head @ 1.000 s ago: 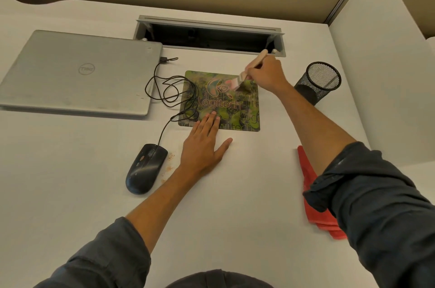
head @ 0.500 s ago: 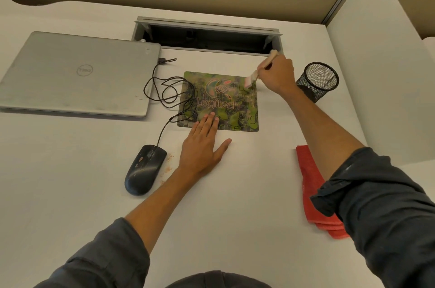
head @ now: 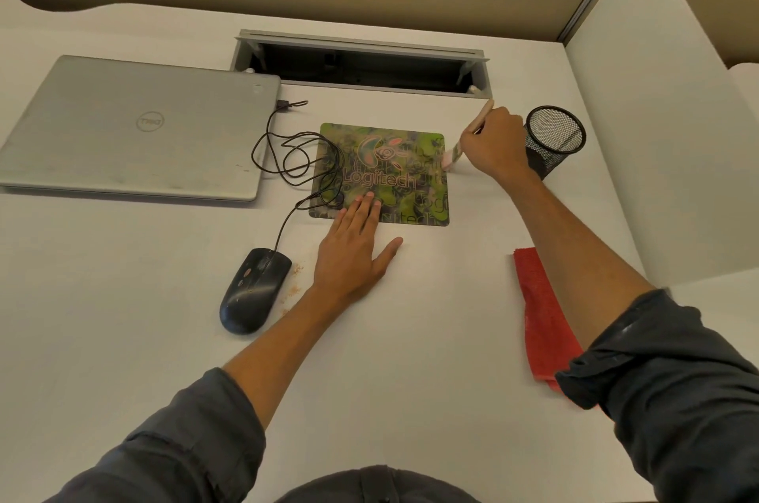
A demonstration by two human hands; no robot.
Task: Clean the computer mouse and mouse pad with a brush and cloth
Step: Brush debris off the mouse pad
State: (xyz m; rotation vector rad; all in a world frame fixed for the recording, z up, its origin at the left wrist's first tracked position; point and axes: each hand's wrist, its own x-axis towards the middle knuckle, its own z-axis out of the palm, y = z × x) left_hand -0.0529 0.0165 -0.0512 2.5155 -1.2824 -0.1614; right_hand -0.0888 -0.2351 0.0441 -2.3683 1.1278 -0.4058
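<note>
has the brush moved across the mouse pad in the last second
Yes. The brush, held by the right hand, has swept rightward from near the mouse pad's logo to its right edge, closer to the mesh pen cup.

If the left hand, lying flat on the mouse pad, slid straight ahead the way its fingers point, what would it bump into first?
Nothing on the mouse pad blocks the left hand. Past the pad's far edge comes bare desk, then probably the open cable tray, though depth is hard to judge.

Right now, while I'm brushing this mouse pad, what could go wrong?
The right hand with the brush is close to the mesh cup; a wide stroke could knock it. The mouse cable loops over the mouse pad and may snag the bristles. Crumbs remain beside the mouse.
</note>
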